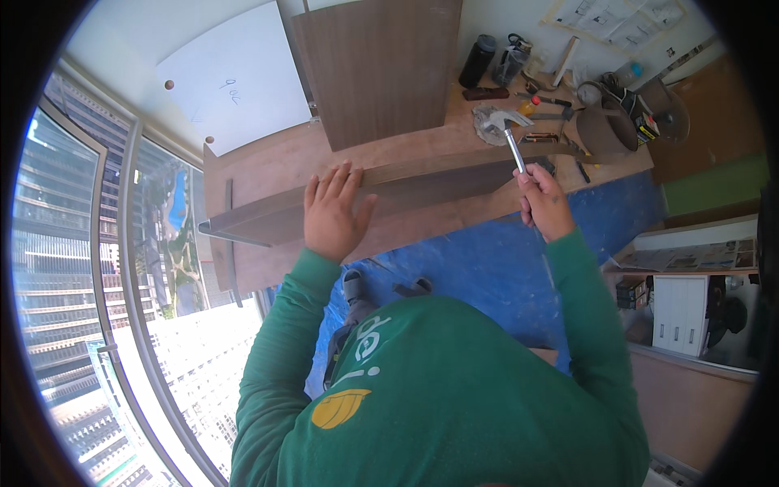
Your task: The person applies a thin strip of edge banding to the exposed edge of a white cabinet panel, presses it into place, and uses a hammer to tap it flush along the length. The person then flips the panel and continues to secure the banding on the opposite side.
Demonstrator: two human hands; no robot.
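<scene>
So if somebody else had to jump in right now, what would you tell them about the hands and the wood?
Left hand: flat, open, pressing on the long brown board that stands on edge across the workbench.
Right hand: gripping the hammer, head raised above the board's right part.
Behind: an upright brown panel, a white panel, tools and a dark bottle.
Done: board positioned and steadied.
Left: likely hammering; no nail visible.

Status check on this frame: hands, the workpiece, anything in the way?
Left hand flat on the long brown board. Right hand gripping hammer, head raised above the board. Tool clutter beyond the board's far end.
</scene>
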